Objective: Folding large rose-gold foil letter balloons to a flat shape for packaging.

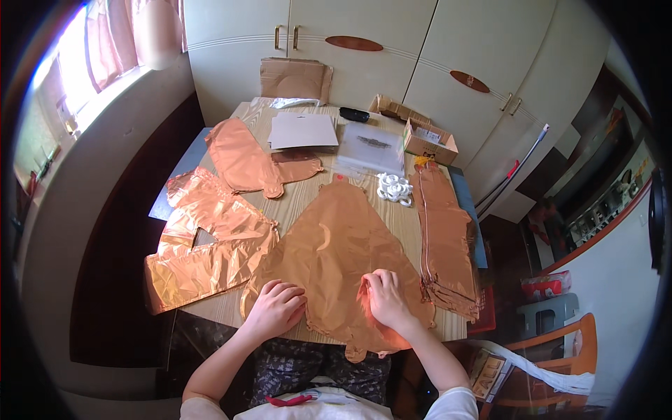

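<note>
Pressed left hand (pixel 274 306) flat, fingers spread, on large flat copper foil balloon (pixel 336 245). Pinched its near edge with curled right hand (pixel 383 297). Lay just left of stacked copper foil strips (pixel 444 238).

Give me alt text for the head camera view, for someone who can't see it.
Seen from above, a person's left hand and right hand press flat on a large rose-gold foil balloon lying deflated on a wooden table. More foil balloons lie at the left, a folded stack at the right, white tape rolls behind.
</note>
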`<state>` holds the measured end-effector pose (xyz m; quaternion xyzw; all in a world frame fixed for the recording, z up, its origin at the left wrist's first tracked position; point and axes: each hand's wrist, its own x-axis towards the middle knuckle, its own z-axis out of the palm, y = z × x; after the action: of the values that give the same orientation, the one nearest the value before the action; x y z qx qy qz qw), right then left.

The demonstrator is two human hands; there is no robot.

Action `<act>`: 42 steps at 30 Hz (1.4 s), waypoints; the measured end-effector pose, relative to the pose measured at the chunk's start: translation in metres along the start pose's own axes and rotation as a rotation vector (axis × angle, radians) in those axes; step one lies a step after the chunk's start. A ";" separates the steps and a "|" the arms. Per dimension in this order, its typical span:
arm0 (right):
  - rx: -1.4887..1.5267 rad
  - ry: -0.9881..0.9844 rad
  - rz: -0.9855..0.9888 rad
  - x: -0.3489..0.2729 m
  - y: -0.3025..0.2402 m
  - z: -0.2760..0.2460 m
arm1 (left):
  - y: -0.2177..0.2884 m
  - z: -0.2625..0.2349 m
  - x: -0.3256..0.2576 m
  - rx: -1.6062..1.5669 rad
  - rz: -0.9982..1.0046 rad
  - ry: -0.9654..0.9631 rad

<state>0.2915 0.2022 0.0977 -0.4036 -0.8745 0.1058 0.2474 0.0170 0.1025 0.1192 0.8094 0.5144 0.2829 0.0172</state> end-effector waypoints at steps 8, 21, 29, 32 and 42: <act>-0.020 0.020 -0.024 -0.002 0.000 0.001 | 0.003 -0.002 0.001 0.028 0.016 -0.043; -0.015 0.050 -0.246 0.069 0.005 0.026 | 0.003 -0.001 0.002 0.026 0.028 -0.026; -0.036 -0.056 -0.150 0.066 0.011 0.042 | 0.001 0.000 0.001 0.021 0.026 -0.044; -0.025 -0.045 -0.147 0.065 0.011 0.046 | 0.000 0.001 0.001 0.015 0.029 -0.057; -0.054 -0.050 -0.148 0.066 0.012 0.045 | -0.039 0.002 0.072 0.075 0.086 -0.326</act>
<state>0.2399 0.2604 0.0776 -0.3418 -0.9103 0.0736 0.2215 0.0084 0.1820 0.1374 0.8659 0.4799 0.1289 0.0579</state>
